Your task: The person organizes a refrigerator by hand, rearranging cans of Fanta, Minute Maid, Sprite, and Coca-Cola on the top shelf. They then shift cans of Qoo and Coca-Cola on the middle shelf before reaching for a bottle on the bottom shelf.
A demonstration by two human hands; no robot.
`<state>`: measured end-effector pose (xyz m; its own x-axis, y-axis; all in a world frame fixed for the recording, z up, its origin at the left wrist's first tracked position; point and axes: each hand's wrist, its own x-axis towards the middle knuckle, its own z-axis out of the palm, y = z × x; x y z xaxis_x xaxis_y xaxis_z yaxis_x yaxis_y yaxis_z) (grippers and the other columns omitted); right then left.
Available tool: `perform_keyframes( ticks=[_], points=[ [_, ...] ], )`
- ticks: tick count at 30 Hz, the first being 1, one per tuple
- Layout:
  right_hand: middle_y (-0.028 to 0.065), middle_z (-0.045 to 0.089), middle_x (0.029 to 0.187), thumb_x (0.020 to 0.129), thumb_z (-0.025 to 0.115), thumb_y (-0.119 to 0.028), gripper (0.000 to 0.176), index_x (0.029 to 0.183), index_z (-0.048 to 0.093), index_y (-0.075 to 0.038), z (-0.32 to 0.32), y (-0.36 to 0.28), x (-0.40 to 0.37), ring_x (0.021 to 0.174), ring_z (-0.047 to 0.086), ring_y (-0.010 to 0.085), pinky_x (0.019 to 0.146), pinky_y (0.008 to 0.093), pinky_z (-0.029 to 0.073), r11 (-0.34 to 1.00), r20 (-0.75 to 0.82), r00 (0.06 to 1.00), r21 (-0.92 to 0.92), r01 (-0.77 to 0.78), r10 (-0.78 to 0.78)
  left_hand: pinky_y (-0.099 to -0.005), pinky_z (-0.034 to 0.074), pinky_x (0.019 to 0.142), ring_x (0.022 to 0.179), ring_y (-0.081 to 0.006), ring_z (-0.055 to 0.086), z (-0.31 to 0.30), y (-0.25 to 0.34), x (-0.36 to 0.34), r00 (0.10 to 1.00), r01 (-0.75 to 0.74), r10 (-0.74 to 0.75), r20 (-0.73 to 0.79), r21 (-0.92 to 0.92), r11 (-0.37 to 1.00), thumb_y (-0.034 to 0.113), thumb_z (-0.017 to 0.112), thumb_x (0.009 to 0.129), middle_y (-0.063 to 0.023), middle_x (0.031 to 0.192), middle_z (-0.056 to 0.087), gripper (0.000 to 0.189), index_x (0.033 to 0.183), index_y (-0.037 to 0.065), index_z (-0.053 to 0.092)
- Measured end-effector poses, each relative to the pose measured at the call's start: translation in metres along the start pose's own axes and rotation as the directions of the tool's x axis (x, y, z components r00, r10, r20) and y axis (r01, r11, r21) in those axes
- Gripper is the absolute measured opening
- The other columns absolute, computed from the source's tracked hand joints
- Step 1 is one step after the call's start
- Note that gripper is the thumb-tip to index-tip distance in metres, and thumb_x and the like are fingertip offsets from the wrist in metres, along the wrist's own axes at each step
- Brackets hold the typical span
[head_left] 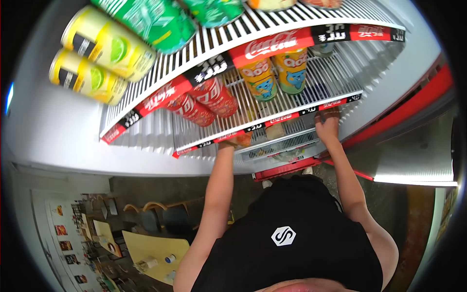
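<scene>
My left hand [225, 144] reaches under the front edge of the middle wire shelf [292, 109] of a drinks fridge. An orange-red item [243, 140] shows right beside it; whether I hold it cannot be made out, as the shelf hides my fingers. My right hand [327, 120] is under the same shelf's right end, near the fridge's side wall, its fingertips hidden. A pale item [275, 130] is between the hands on a lower level. Red cans [214, 97] and two yellow-orange Qoo bottles [292, 73] stand on the middle shelf.
Yellow lime-printed cans [104, 46] and green bottles [151, 22] stand on the upper shelf [277, 46]. The red-edged fridge door [404, 107] is open on the right. Behind me on the left are yellow tables [155, 248] and chairs [172, 221].
</scene>
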<state>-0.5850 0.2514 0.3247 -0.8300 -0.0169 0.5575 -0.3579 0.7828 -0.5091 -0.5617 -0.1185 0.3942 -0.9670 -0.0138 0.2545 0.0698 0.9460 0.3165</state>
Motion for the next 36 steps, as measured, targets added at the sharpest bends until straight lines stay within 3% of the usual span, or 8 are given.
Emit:
perform_keyframes(
  ticks=[4,8,10,12,18,23,31,36],
  points=[
    [0.0281,0.064,0.134,0.092,0.069,-0.025,0.049,0.133,0.063,0.001,0.005,-0.026,0.024,0.128,0.054,0.0501,0.115,0.0531,0.039,0.996,0.085,0.993,0.03,-0.087,0.084,-0.0527,0.053,0.085,0.094,-0.0406,0.068,0.02,-0.047,-0.009,0.979,0.037,-0.017,-0.201,0.099,0.994,0.033,0.062,0.097,-0.0208,0.102,0.071,0.029,0.111,0.008,0.068],
    [0.027,0.068,0.124,0.09,0.067,-0.029,0.048,0.129,0.066,0.0,0.0,-0.111,0.034,0.117,0.062,0.0477,0.104,0.0527,0.049,0.983,0.601,0.79,0.034,-0.179,0.123,-0.0523,0.053,0.084,0.093,-0.0403,0.068,0.049,-0.065,-0.021,0.95,-0.047,0.07,-0.303,0.08,0.996,0.033,0.061,0.097,-0.0204,0.101,0.071,0.027,0.108,0.009,0.068],
    [0.0273,0.069,0.12,0.092,0.064,-0.035,0.051,0.128,0.066,0.0,0.029,-0.138,0.006,0.119,0.061,0.0479,0.104,0.0538,0.048,0.936,0.399,0.893,0.346,0.062,-0.206,-0.0521,0.053,0.083,0.092,-0.0402,0.068,0.058,-0.073,-0.031,0.926,-0.11,0.127,-0.355,0.066,0.992,0.033,0.061,0.097,-0.0201,0.1,0.071,0.027,0.107,0.009,0.068],
    [0.0284,0.068,0.124,0.098,0.059,-0.044,0.054,0.128,0.065,0.0,0.031,-0.184,0.006,0.121,0.06,0.0475,0.105,0.055,0.047,0.943,0.634,0.733,0.33,0.035,-0.249,-0.052,0.054,0.082,0.091,-0.04,0.068,0.057,-0.078,-0.038,0.909,-0.145,0.16,-0.386,0.067,0.987,0.033,0.061,0.097,-0.0199,0.1,0.071,0.027,0.105,0.009,0.068],
    [0.0287,0.066,0.131,0.107,0.044,-0.055,0.063,0.128,0.066,-0.001,0.07,-0.244,0.015,0.118,0.062,0.0469,0.103,0.0563,0.046,0.954,0.789,0.586,0.288,-0.089,-0.183,-0.0512,0.057,0.08,0.098,-0.0396,0.071,0.007,-0.032,-0.059,0.903,0.417,-0.417,-0.106,-0.02,0.909,0.034,0.07,0.088,-0.0173,0.103,0.074,0.035,0.111,0.009,0.072],
    [0.021,0.072,0.11,0.096,0.063,-0.032,0.032,0.114,0.068,-0.006,0.14,-0.219,0.012,0.104,0.068,0.0405,0.09,0.0542,0.053,0.898,0.416,0.815,0.348,0.269,-0.405,-0.0515,0.057,0.077,0.091,-0.0392,0.072,0.002,-0.013,-0.076,0.913,0.316,-0.266,-0.309,0.125,0.941,0.032,0.071,0.087,-0.0159,0.102,0.075,0.036,0.114,0.008,0.071],
    [0.0209,0.072,0.112,0.098,0.06,-0.031,0.033,0.118,0.065,-0.006,0.116,-0.207,0.041,0.104,0.069,0.0398,0.092,0.0518,0.053,0.892,0.682,0.595,0.427,0.149,-0.425,-0.056,0.055,0.073,0.082,-0.0447,0.07,0.011,-0.034,-0.082,0.886,0.337,-0.364,-0.287,-0.141,0.931,0.035,0.076,0.086,-0.0199,0.095,0.073,0.035,0.105,0.006,0.07],
    [0.0203,0.072,0.108,0.095,0.065,-0.031,0.035,0.119,0.066,-0.006,0.117,-0.217,0.024,0.102,0.069,0.0372,0.09,0.0518,0.053,0.893,0.607,0.671,0.404,0.199,-0.425,-0.0471,0.056,0.085,0.097,-0.0381,0.07,0.03,-0.038,-0.092,0.817,0.172,-0.287,-0.5,-0.264,0.949,0.023,0.083,0.086,-0.0204,0.112,0.07,0.049,0.124,0.001,0.061]
  ],
)
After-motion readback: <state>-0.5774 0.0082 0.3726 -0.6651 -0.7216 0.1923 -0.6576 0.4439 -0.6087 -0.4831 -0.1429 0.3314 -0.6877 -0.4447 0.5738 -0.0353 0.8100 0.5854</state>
